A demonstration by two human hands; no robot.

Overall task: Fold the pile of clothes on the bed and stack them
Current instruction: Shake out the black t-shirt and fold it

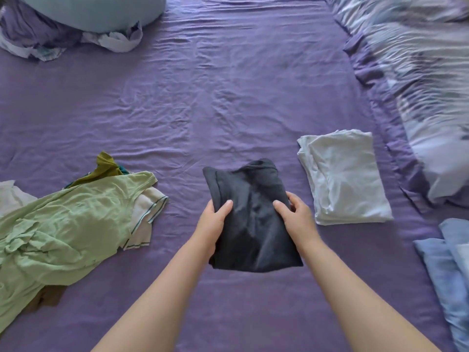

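Arms: two bare forearms reach in from the bottom edge, elbows cut off by the frame.
Left hand: grips the left edge of the dark garment, thumb lying on top, fingers tucked underneath and hidden.
Right hand: grips the right edge the same way — thumb on top, a few fingertips showing at the cloth's side.
Dark garment: one piece, charcoal, folded into a rough rectangle and held between the two hands over the middle of the purple sheet; whether its near edge touches the sheet cannot be told.
Unfolded pile: on the left, one large light green shirt on top; beneath it a cream piece with teal trim, an olive piece, a brown scrap and a white piece at the frame edge — at least five, the lower ones mostly covered.
Blue cloth: at the right edge, cut off, count unclear.
Folded white stack: just right of the dark garment and apart from it; several layered edges show, exact count hard to make out.
Patterned duvet: bunched along the far right, blurred.
Pillow: one pale blue, far left corner, partly cut off, resting on crumpled patterned fabric.
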